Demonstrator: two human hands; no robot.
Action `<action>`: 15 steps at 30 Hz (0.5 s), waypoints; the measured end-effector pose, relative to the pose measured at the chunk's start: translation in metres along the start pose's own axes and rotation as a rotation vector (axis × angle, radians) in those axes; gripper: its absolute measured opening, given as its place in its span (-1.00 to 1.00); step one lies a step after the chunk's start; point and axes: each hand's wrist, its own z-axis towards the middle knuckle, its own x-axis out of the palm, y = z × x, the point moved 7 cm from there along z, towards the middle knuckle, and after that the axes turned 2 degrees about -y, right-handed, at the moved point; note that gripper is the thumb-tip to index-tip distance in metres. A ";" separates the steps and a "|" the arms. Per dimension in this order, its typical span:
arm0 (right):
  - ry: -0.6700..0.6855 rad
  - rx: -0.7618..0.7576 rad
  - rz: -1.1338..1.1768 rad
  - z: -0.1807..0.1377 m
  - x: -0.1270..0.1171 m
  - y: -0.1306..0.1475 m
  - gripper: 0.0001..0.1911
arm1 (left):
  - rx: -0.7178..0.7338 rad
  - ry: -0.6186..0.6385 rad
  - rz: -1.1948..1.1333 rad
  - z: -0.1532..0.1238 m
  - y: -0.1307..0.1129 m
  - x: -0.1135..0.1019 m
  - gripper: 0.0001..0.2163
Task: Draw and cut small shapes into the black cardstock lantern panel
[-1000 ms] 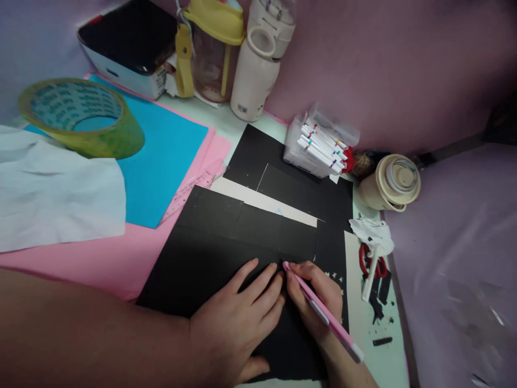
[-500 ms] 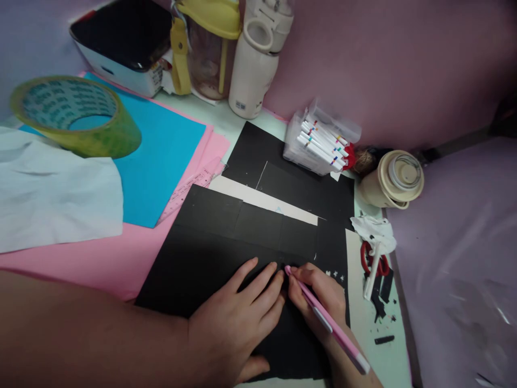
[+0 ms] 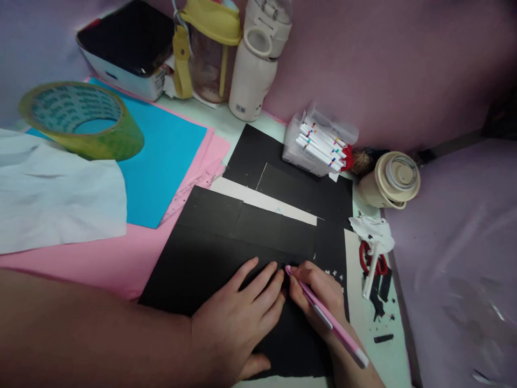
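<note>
My left hand lies flat with fingers stretched out on a large black sheet of card, pressing it down. Right beside its fingertips, my right hand grips a pink pen with its tip on the black card. A few small white marks show on the card just right of the pen tip. More black card and a cream strip lie behind.
Pink paper, blue paper, a white sheet and a tape roll lie left. Bottles, a black-lidded box and a marker box stand behind. A cream jar, red scissors and black scraps lie right.
Both hands stay almost where they were; the pen tip keeps to the same spot on the black card. Only the camera view shifts slightly.
</note>
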 end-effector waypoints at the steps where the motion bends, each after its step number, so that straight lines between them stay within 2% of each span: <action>1: 0.001 0.002 0.009 0.000 0.000 0.000 -0.86 | 0.001 -0.001 0.002 0.000 0.000 0.000 -0.31; 8: -0.073 0.179 0.225 0.000 -0.003 -0.008 -0.87 | -0.004 0.017 -0.012 -0.001 0.000 0.005 -0.27; 15: -0.116 0.200 0.205 0.001 -0.003 -0.006 -0.85 | 0.000 0.017 -0.013 -0.001 0.000 0.004 -0.28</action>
